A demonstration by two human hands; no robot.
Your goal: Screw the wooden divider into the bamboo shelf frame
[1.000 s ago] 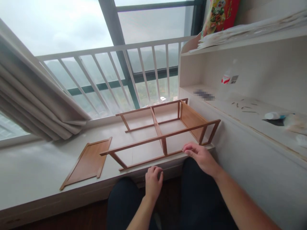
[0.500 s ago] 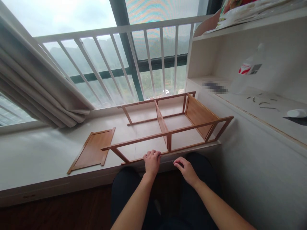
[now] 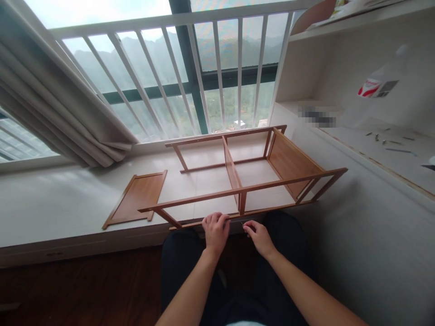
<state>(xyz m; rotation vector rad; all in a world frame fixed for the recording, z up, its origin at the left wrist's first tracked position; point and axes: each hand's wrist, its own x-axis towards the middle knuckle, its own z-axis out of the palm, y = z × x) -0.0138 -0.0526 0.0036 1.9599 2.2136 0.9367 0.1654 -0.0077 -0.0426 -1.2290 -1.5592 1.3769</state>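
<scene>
A brown wooden shelf frame (image 3: 192, 197) lies on its side on the white window ledge, with one board across its middle and another at its right end. My left hand (image 3: 216, 230) is closed over the frame's near lower rail, left of the middle upright. Just to the right, my right hand (image 3: 257, 233) is pinched on a small thin metal piece (image 3: 242, 223), close to that rail. Too little of the piece shows to tell its kind. A separate wooden panel (image 3: 141, 198) lies flat beyond the frame's left end.
Several screws (image 3: 376, 137) and a thin metal rod (image 3: 401, 151) lie on the white side shelf (image 3: 353, 131) at right. A clear bottle (image 3: 374, 88) stands behind them. White railings (image 3: 219, 74) and a grey curtain (image 3: 68, 99) border the ledge at the back and left.
The view has tilted down and shifted slightly. My right hand has come a little nearer to the rail and my left hand; the left keeps its hold.
</scene>
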